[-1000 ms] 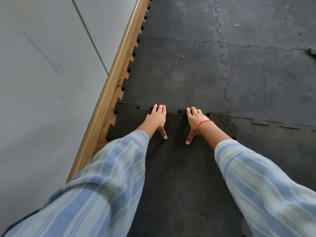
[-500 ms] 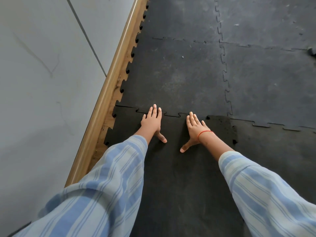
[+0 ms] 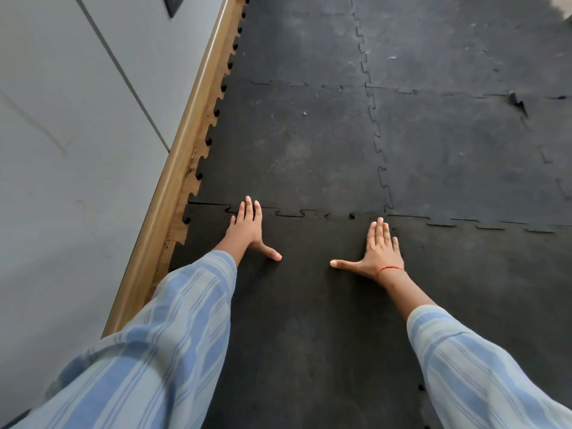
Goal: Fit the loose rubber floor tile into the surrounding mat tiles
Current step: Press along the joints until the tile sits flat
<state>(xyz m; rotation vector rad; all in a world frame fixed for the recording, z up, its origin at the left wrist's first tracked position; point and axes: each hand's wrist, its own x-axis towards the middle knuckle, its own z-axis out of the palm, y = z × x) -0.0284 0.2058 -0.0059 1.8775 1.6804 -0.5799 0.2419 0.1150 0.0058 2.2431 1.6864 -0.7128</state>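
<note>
Dark interlocking rubber mat tiles [image 3: 294, 144] ahead of both hands; left hand [image 3: 246, 226] and right hand [image 3: 380, 249] flat, fingers spread, grasping nothing, on loose black rubber floor tile [image 3: 309, 305].

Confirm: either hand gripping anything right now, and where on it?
Nothing is gripped. The left hand and right hand lie flat and open, palms down, on the loose tile near its far interlocking edge.

1. Loose, wide sleeves of light blue cloth with darker blue lengthwise stripes cover both arms; the left sleeve [image 3: 173, 329] ends near the wrist.
2. The right sleeve [image 3: 483, 370] stops partway up the forearm.
3. A thin red thread bracelet [image 3: 389, 269] circles the right wrist.
4. The bare left hand [image 3: 247, 230] and bare right hand [image 3: 379, 252] carry no rings or gloves.
</note>
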